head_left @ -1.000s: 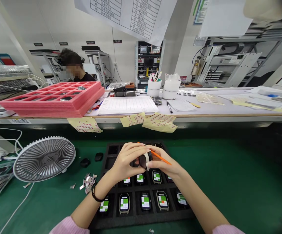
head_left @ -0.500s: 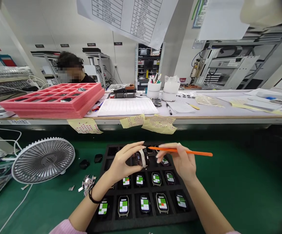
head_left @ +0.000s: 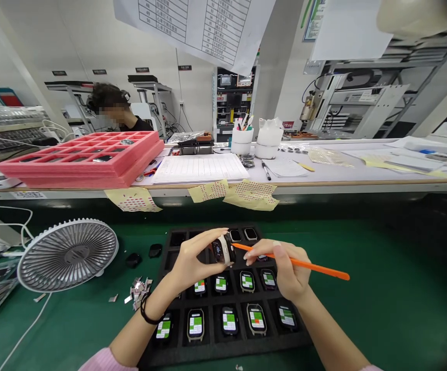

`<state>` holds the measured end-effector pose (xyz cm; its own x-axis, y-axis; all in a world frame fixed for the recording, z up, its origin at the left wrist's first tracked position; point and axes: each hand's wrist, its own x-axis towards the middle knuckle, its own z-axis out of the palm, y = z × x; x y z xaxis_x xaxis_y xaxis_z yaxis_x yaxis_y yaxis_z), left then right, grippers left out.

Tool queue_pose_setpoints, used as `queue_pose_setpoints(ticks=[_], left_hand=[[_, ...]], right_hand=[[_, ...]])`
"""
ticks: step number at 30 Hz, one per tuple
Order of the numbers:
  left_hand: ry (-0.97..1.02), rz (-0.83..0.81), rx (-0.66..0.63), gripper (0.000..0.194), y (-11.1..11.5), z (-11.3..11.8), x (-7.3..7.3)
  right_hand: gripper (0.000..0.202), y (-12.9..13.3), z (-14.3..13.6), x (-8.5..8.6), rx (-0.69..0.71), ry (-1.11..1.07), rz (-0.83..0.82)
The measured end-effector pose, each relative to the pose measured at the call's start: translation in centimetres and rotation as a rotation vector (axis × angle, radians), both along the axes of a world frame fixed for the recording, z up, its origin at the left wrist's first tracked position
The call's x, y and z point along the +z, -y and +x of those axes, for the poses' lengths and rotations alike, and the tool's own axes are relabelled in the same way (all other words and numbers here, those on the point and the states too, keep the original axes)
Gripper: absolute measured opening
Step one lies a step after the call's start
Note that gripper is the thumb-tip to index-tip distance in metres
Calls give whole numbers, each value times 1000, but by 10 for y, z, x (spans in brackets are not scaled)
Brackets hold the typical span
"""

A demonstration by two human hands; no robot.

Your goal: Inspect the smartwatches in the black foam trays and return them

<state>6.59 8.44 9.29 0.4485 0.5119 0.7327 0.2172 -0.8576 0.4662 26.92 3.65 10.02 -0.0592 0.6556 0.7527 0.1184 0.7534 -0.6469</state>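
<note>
Between the fingers and thumb of my left hand [head_left: 193, 259] is a smartwatch [head_left: 223, 250], tipped on its side above the tray, its pale frame and dark body showing. My right hand [head_left: 291, 265] pinches an orange stick [head_left: 318, 268], a pen-like tool with a narrow point. That point reaches the right side of the watch; I cannot tell whether it touches. Below both hands lies a black compartment tray [head_left: 223, 353] with several watches in it, many with green and white screens lit, such as the watch [head_left: 229, 320] in the front row.
A grey fan [head_left: 69, 255] stands on the left of the green mat. Small metallic pieces [head_left: 140, 291] and two black parts [head_left: 133, 260] lie beside the tray. On the shelf behind are pink foam trays [head_left: 80, 172], a paper form [head_left: 200, 169] and a pen cup [head_left: 242, 140]. A person sits beyond.
The orange stick has tilted, its point lower on the watch's side and its far end down to the right. My right hand has dropped slightly; my left hand keeps its hold.
</note>
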Motion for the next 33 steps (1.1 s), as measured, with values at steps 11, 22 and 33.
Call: queue_pose_setpoints(ticks=[11,22,33], left_hand=[[-36,-32,9,54,0,3,2],[-32,-26,-4,55,0,2,0],[-30,-5,21,54,-1,3,-1]], right_hand=[[45,0,0,3,13,-25,-70],[41,2,-4,-3,64,-56,-81],[40,0,-7,-4,9,-1,-28]])
